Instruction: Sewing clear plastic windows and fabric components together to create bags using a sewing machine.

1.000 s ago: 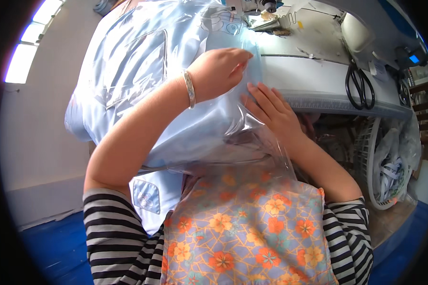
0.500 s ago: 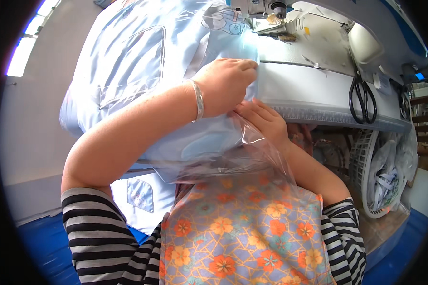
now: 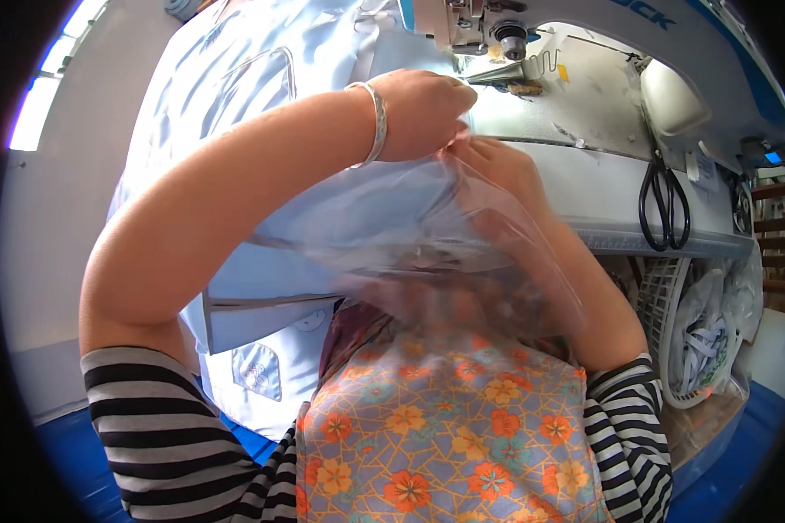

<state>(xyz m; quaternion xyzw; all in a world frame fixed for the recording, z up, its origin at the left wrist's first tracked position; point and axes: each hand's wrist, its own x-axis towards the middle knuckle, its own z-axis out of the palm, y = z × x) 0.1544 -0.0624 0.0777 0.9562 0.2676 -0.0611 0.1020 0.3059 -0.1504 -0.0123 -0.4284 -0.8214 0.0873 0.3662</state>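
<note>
Light blue fabric (image 3: 318, 74) with stitched and printed details spreads over the left of the sewing table and hangs down its front. My left hand (image 3: 423, 113), a silver bangle at its wrist, is closed on the fabric's right edge, just in front of the sewing machine's needle area. Touching it, my right hand (image 3: 501, 174) pinches the edge of a clear plastic sheet (image 3: 545, 248). That sheet drapes toward my body over the fabric and the flowered apron (image 3: 449, 427). My fingertips are partly hidden, and the plastic's lower part is blurred.
The sewing machine head (image 3: 506, 35) stands over the metal plate (image 3: 558, 113). Black-handled scissors (image 3: 665, 205) lie at the right of the table, overhanging its front edge. Beneath sits a white basket (image 3: 658, 327) holding plastic bags and white strips. A white wall (image 3: 70, 209) borders the left.
Both hands have moved away from me, toward the machine, carrying the fabric edge and plastic along. The plastic has lifted and shifted right over my right forearm.
</note>
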